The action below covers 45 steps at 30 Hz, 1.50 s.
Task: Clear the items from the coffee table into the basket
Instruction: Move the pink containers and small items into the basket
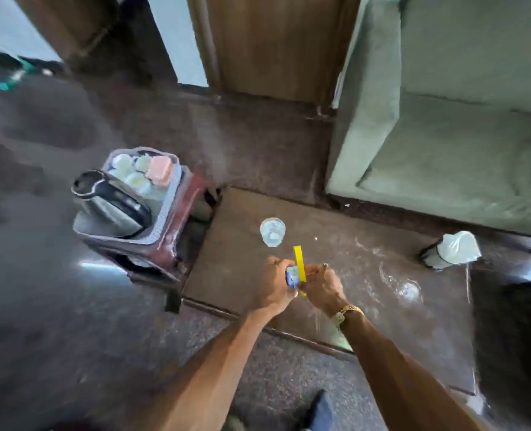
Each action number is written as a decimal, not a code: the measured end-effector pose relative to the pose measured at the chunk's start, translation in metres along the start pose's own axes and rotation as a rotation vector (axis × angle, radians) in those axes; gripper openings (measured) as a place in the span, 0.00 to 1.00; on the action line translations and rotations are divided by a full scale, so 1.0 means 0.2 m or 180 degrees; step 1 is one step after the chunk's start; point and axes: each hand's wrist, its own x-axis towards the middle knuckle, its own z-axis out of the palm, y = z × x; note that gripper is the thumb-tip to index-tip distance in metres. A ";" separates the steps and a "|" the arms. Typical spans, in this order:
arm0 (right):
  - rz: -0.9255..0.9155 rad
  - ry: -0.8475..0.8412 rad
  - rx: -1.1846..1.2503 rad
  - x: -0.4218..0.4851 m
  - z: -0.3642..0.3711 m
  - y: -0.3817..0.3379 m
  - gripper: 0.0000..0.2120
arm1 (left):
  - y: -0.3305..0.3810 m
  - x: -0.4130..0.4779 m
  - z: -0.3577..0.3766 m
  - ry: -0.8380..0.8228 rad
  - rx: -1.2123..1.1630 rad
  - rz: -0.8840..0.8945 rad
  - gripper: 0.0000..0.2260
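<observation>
Basket (164,219) sits on a dark red stool (195,185) just off the left end of the coffee table (335,269). It already holds a kettle (111,209), some pale cups (133,178) and a pink box (160,170), so I think the clearing is about half done. Near the left end of the coffee table stands a drinking glass (272,231), clear and upright, with something pale at the bottom. Just in front of it, over the near part of the coffee table, the two hands meet. The left hand (273,287) is curled round a small blue thing (291,275). The right hand (323,284) is curled too, and seems to pinch a yellow strip (300,262) that sticks up from the blue thing. The blue thing is small and mostly hidden, and the picture is blurry, so I cannot tell what it is. It is held up off the coffee table, well apart from the basket. The step in hand looks like getting this thing ready to put away. Next, it has to be carried left, past the glass without bumping it, and dropped in the basket where there is room beside the kettle. At the right end of the coffee table stands a dark holder with a white bag (454,250). Behind the coffee table is a green sofa (444,150).
</observation>
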 end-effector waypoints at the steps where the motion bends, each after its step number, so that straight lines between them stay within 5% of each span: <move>1: -0.0112 0.0018 -0.0129 -0.01 0.03 -0.14 0.10 | -0.01 0.00 -0.15 0.0109 0.0039 0.0016 0.23; 8: -0.0842 0.0077 -0.0803 -0.12 0.32 -0.99 0.04 | -0.13 -0.03 -1.07 0.0526 0.0165 0.0074 0.21; 15: -0.0912 -0.0058 -0.0526 -0.08 0.60 -1.46 0.03 | -0.35 0.04 -1.54 0.0747 0.0145 -0.0146 0.11; 25: -0.1030 -0.0308 -0.0445 0.36 0.89 -1.74 0.16 | -0.55 0.43 -1.78 0.0638 0.0508 -0.0507 0.15; 39: -0.0409 -0.0436 -0.0555 1.08 1.16 -1.88 0.08 | -0.88 1.20 -1.83 0.0067 0.2735 -0.0049 0.09; 45: -0.0213 -0.0634 -0.0823 1.22 1.32 -1.90 0.11 | -1.05 1.39 -1.82 -0.0477 0.2960 0.0066 0.06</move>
